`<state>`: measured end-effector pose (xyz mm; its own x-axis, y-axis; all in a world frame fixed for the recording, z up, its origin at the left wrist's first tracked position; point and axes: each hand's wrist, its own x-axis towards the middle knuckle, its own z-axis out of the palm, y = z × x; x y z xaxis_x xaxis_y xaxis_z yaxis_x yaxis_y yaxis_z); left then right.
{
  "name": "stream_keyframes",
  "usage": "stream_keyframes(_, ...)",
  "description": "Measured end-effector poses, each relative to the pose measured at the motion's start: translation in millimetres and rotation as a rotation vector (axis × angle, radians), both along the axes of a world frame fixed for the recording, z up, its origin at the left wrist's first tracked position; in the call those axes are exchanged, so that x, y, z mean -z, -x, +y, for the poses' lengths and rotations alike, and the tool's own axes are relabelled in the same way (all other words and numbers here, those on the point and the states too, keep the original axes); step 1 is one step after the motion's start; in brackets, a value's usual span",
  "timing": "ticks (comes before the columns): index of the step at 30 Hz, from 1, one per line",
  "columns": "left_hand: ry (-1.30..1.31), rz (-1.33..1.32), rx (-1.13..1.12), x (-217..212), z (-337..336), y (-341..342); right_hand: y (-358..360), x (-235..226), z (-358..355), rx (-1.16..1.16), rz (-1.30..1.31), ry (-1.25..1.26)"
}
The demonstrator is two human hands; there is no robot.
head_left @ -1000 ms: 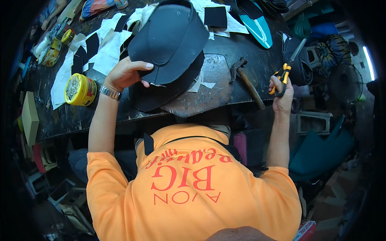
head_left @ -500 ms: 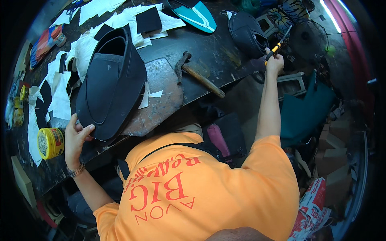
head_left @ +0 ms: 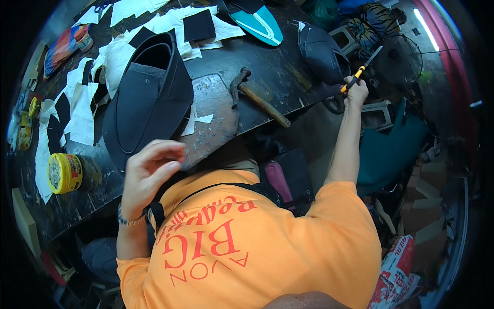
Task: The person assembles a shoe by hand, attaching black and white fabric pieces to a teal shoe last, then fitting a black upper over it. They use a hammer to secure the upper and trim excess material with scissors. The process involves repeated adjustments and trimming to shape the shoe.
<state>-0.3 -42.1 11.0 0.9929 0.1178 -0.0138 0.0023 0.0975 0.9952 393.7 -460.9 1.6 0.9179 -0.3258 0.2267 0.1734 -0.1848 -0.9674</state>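
A large black bag-like piece (head_left: 141,100) with an oval opening at its far end lies at the table's left, partly on a worn slab (head_left: 218,116). My left hand (head_left: 154,167) is raised in front of its near edge, fingers loosely bent, thumb apart, nothing seen in it. Out to the right, past the table edge, my right hand (head_left: 356,92) is closed round a yellow-and-black-handled tool (head_left: 354,80) with a long grey metal tip, pointing away. Its exact kind is not clear. A hammer (head_left: 262,103) with a wooden handle rests beside the slab.
White scraps (head_left: 82,113) and black pieces (head_left: 199,26) cover the table's left and far side. A yellow tub (head_left: 65,173) stands near the left edge. Another black bag-like piece (head_left: 321,51) and a teal piece (head_left: 260,26) lie at the far side. A fan (head_left: 399,59) stands at the right.
My left hand has let go of the black piece's near corner and moved right, rising in front of it. My right hand still holds the tool, nearly in the same place.
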Motion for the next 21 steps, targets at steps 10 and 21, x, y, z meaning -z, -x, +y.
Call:
stream_keyframes(10, 0.428, 0.058, 0.199, 7, -33, -105, 148, -53, 75, -0.499, -0.206, -0.067)
stream_keyframes(21, 0.574, -0.114, -0.115, -7, 29, -90, 192, -15, 133, -1.082, 0.096, -0.246)
